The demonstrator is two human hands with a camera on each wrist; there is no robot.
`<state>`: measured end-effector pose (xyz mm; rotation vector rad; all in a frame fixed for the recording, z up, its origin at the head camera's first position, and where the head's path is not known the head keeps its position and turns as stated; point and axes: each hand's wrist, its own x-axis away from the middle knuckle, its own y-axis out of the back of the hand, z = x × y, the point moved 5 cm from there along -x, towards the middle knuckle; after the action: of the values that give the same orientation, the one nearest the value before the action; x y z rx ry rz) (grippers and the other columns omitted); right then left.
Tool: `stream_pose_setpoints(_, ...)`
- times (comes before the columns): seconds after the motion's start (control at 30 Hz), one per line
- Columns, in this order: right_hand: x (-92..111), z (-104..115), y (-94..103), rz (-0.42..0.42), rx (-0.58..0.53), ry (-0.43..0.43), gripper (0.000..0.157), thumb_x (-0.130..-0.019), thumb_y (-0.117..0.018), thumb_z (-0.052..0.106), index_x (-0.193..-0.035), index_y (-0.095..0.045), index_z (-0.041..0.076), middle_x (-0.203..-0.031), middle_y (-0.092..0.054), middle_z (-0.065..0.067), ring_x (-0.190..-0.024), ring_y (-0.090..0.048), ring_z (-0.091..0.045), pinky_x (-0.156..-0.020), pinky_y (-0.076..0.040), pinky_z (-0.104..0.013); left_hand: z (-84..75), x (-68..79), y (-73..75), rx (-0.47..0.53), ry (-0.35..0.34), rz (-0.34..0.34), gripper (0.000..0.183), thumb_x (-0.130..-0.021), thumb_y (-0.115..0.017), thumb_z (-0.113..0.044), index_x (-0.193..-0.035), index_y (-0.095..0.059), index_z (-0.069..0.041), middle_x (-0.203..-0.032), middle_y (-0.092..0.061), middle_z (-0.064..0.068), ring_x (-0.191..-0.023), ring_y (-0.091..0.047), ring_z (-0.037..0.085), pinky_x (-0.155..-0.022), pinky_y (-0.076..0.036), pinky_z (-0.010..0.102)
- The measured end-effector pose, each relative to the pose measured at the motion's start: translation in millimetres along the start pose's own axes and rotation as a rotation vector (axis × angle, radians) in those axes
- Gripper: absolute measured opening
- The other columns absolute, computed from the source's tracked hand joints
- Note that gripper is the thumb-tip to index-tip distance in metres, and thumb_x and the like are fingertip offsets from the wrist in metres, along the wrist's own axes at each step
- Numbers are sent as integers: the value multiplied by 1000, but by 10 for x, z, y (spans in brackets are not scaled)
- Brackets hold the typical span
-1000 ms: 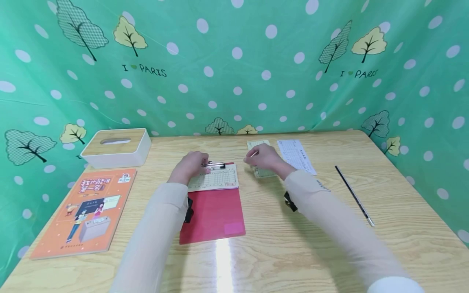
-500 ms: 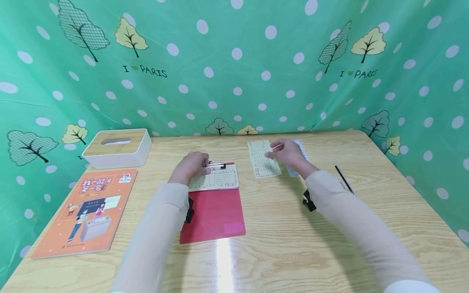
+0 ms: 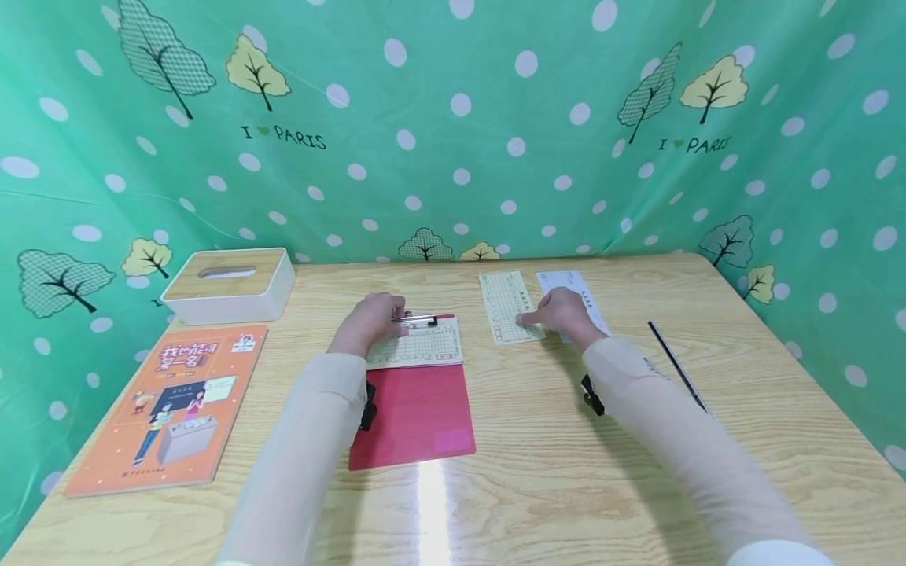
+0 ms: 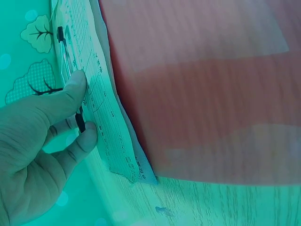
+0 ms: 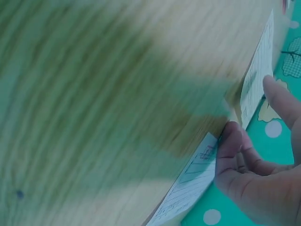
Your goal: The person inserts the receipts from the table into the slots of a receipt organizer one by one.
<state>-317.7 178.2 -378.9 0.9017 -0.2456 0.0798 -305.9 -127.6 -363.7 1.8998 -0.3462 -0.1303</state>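
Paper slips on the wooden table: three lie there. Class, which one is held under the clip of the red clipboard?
The cream gridded slip beside the left hand; the cream slip and white slip by the right hand lie loose.

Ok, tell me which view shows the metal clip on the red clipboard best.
The left wrist view: the clip sits close up, pressed by the left hand. The head view shows it small and half covered; the right wrist view misses it.

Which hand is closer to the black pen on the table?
Right. The right hand rests on the paper slips, a little left of the black pen. The left hand is far across, pressing the clip of the red clipboard.
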Motion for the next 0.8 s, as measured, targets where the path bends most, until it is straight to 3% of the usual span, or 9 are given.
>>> stream_pose_setpoints(0.07,-11,10,-30,10,36,-22,48,-87,-82,35,-71,-44,11,-63,-36,3,-58,-34,-14,-56,-34,-29,7,-11,-6,-5,0,3,20,-90,-78,-15,-89,-61,-4,-92,-63,12,-87,-53,28,-84,-46,43)
stream_pose_setpoints(0.13,-7,37,-48,17,85,-37,46,-87,-82,36,-73,-47,9,-63,-37,1,-58,-36,-14,-56,-34,-29,9,-16,-6,-11,0,5,21,-89,-79,-15,-88,-61,-5,-92,-63,12,-88,-53,28,-84,-46,43)
stream_pose_setpoints(0.3,30,71,-53,16,158,-61,50,-88,-80,38,-104,-58,-4,-83,-47,-8,-72,-46,-21,-62,-40,-31,-10,-7,-10,-9,-2,8,21,-89,-79,-15,-89,-61,-4,-93,-64,13,-89,-53,29,-85,-46,44)
stream_pose_setpoints(0.4,33,62,-60,19,166,-70,53,-89,-80,39,-109,-59,-6,-86,-49,-10,-74,-47,-22,-63,-40,-31,-17,4,-6,-7,-3,7,20,-89,-79,-15,-90,-62,-4,-94,-65,13,-90,-55,29,-85,-47,43)
stream_pose_setpoints(0.5,24,43,-65,16,162,-69,51,-89,-80,40,-105,-59,-4,-83,-48,-8,-72,-47,-21,-62,-40,-31,-20,11,2,-8,-7,1,20,-90,-78,-14,-90,-62,-3,-94,-65,13,-89,-55,28,-85,-47,43)
stream_pose_setpoints(0.6,18,21,-61,12,154,-56,44,-89,-80,39,-92,-59,1,-76,-47,-5,-67,-45,-18,-60,-38,-30,-29,20,10,-6,-13,-6,20,-90,-78,-14,-90,-62,-3,-92,-64,13,-87,-56,28,-84,-48,43)
stream_pose_setpoints(0.7,27,6,-53,21,132,-34,40,-90,-78,34,-78,-51,7,-68,-43,-1,-63,-41,-16,-58,-36,-29,-28,21,12,-10,-12,-6,19,-90,-78,-13,-90,-62,-3,-92,-64,13,-87,-55,28,-84,-48,43)
stream_pose_setpoints(0.8,43,1,-46,48,109,-4,38,-93,-75,26,-76,-46,8,-68,-39,-1,-62,-38,-16,-58,-35,-29,-25,18,12,-15,-10,-3,19,-90,-78,-13,-90,-62,-3,-93,-64,13,-87,-55,28,-84,-48,43)
